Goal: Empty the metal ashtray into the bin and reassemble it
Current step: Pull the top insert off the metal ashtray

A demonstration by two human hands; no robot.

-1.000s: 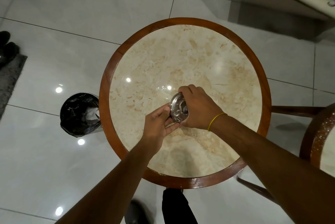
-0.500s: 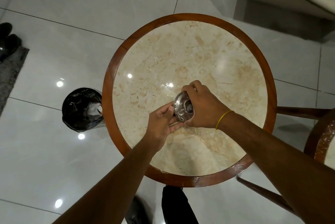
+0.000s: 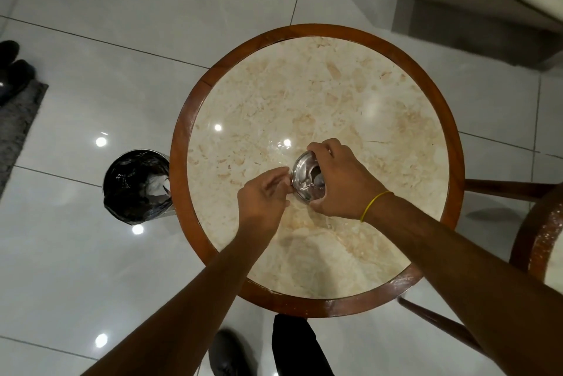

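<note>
A shiny metal ashtray (image 3: 304, 177) is tilted on its side above the middle of the round marble table (image 3: 320, 86), its open face turned left. My right hand (image 3: 338, 180) wraps around it from the right and grips it. My left hand (image 3: 263, 199) is just left of the ashtray, fingertips curled at its rim; whether they pinch a part of it is hidden. The bin (image 3: 137, 185), lined with a black bag and holding crumpled white paper, stands on the floor against the table's left edge.
The table has a brown wooden rim (image 3: 179, 162). A second round table (image 3: 536, 235) and chair legs (image 3: 505, 190) are at the right. A grey mat (image 3: 18, 123) with dark shoes (image 3: 12, 71) lies far left. My own shoes (image 3: 231, 354) show below the table.
The ashtray has tipped a little further, showing more of its inside. My left hand's fingers have shifted slightly away from its rim. The view has drifted so the table sits a bit further right.
</note>
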